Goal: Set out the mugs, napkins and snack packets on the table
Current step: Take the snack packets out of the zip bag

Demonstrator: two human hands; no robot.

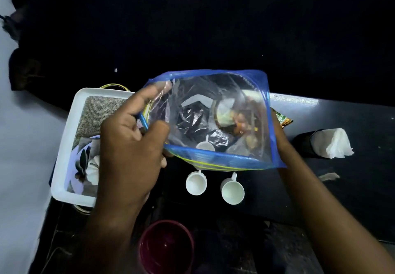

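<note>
The clear blue-edged zip-seal plastic bag (pixel 215 120) should be kept level over the black table (pixel 352 177) and emptied gently. Its 9 o'clock edge is pinched by the left hand (pixel 132 143); its 3 o'clock edge is held by the right hand (pixel 277 132), its grip mostly hidden. Two small white plastic mugs (pixel 196 183) stand at 6 o'clock, white paper napkins (pixel 333 143) at 3 o'clock.

Two bare forearms are showing, entering from 6 o'clock. The left hand (pixel 130 145) and the right hand (pixel 280 139) are wearing no rings, gloves or watch. No sleeves are reaching into view.
</note>
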